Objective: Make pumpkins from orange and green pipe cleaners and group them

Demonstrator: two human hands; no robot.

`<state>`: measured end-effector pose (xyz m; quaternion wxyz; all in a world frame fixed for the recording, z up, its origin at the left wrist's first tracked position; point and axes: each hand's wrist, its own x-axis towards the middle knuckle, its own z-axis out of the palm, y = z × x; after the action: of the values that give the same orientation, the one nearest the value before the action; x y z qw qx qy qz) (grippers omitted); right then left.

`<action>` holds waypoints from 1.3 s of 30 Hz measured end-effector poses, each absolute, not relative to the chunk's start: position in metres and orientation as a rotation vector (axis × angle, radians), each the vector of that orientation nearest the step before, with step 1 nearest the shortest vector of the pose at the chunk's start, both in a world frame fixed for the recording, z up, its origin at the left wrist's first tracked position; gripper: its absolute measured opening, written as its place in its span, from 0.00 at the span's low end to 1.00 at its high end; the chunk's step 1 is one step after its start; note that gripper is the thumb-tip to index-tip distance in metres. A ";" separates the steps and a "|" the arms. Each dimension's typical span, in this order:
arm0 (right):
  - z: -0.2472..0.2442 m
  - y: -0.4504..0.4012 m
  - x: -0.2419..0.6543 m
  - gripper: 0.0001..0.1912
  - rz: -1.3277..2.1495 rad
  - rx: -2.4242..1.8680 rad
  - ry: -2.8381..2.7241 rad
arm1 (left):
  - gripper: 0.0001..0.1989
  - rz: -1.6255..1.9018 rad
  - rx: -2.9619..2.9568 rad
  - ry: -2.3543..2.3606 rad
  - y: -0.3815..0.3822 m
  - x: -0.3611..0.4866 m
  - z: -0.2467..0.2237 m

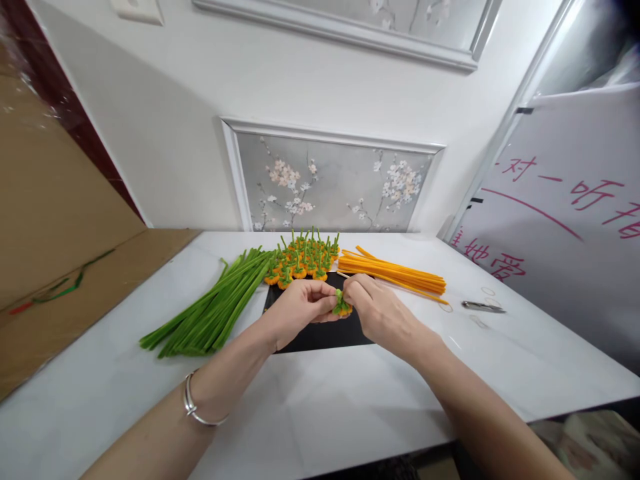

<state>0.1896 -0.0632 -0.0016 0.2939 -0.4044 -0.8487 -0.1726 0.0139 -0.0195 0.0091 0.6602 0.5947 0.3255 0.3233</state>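
My left hand (pixel 303 308) pinches a small orange and green fuzzy flower (pixel 342 305) over a black mat (pixel 325 337). On the flower's right side, my right hand (pixel 377 311) is closed at its green top, with a thin pale stick (pixel 343 274) poking out above the fingers. Several finished-looking orange flowers with upright green stems (pixel 305 257) stand in a cluster behind my hands. A bundle of green fuzzy stems (pixel 215 307) lies to the left, and a bundle of orange ones (pixel 395 271) to the right.
Small scissors or clippers (pixel 483 307) and several thin clear rings lie at the right on the white table (pixel 320 413). Brown cardboard (pixel 65 267) stands and lies along the left. A wall with framed floral panels rises behind; a board with red writing (pixel 565 200) is at the right.
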 end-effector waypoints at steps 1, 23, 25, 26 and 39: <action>-0.002 -0.063 0.189 0.13 -0.498 -1.082 -2.266 | 0.15 0.736 1.348 0.734 -0.019 0.014 0.009; -0.007 -0.056 0.194 0.06 0.211 -1.067 -1.795 | 0.07 1.025 1.594 0.761 -0.025 0.017 0.011; -0.005 -0.057 0.196 0.04 0.343 -1.115 -1.764 | 0.05 1.050 1.733 0.776 -0.025 0.017 0.010; -0.004 -0.057 0.197 0.03 0.348 -1.130 -1.785 | 0.05 1.049 1.794 0.782 -0.025 0.016 0.008; -0.004 -0.055 0.202 0.13 -0.384 -0.778 -2.285 | 0.10 0.778 1.466 0.735 -0.025 0.015 0.013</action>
<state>0.2024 -0.0552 -0.0039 0.3419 -0.2991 -0.8786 -0.1475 0.0155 -0.0245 0.0132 0.6158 0.6364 0.3191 0.3377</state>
